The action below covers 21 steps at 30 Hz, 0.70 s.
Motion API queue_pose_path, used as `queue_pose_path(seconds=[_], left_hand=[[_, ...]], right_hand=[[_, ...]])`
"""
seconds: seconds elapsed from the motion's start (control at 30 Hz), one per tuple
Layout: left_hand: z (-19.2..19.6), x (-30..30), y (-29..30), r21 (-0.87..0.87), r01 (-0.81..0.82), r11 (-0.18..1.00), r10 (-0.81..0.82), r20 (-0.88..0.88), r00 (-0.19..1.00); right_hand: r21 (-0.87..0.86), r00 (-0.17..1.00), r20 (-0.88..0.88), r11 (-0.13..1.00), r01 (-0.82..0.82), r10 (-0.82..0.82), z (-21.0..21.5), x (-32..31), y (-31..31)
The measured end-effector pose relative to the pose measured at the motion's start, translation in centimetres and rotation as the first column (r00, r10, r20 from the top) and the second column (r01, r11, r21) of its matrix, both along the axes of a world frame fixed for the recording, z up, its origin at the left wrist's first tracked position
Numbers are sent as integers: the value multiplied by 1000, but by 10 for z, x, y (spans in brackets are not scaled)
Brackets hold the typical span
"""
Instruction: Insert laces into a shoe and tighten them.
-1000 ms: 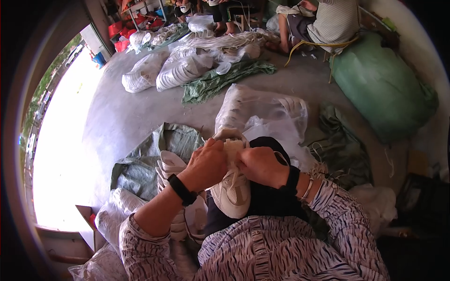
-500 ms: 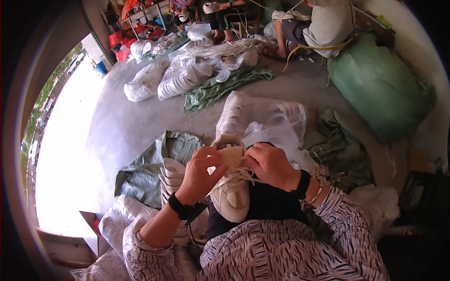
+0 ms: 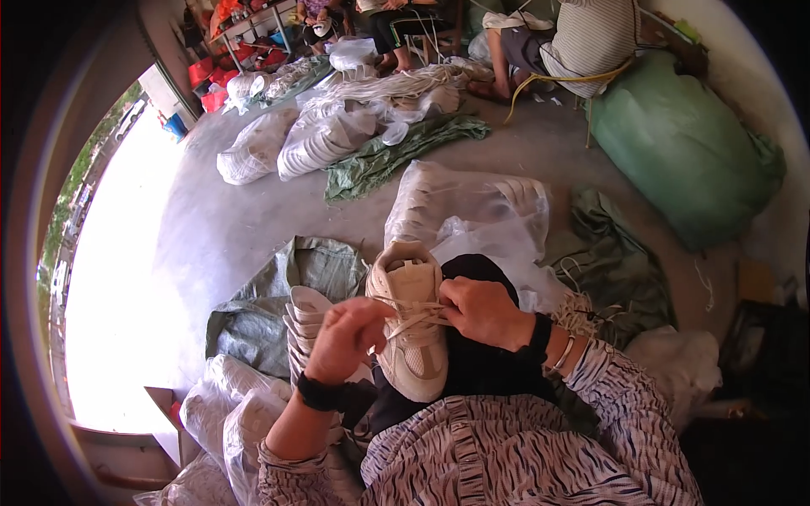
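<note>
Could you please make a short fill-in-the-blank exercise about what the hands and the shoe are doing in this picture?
1. Both hands pull the ____ of a beige shoe.
2. The left hand wears a ____ wristband.
3. The right hand is on the shoe's ____ side.

Missing words: laces; black; right

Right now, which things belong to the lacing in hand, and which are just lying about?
In hand: cream shoe, its lace, left hand, right hand.
Lying about: stacked shoes, clear bag of soles, big green sack, green tarp.
</note>
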<state>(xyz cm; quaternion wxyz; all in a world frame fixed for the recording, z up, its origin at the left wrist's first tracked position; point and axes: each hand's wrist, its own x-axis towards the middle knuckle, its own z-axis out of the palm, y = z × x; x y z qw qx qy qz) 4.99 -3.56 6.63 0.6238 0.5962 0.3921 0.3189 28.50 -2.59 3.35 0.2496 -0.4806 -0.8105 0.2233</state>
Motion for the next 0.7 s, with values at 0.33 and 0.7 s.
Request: queue_pose_path(seconds=[0.33, 0.7], left_hand=[[-12, -58, 13, -301, -476, 826, 556, 565, 609], [-65, -188, 53, -364, -659, 658, 684, 654, 322]], right_hand=[[-445, 886, -463, 861, -247, 15, 21, 10, 25], [-671, 213, -737, 655, -348, -641, -13, 119, 31]])
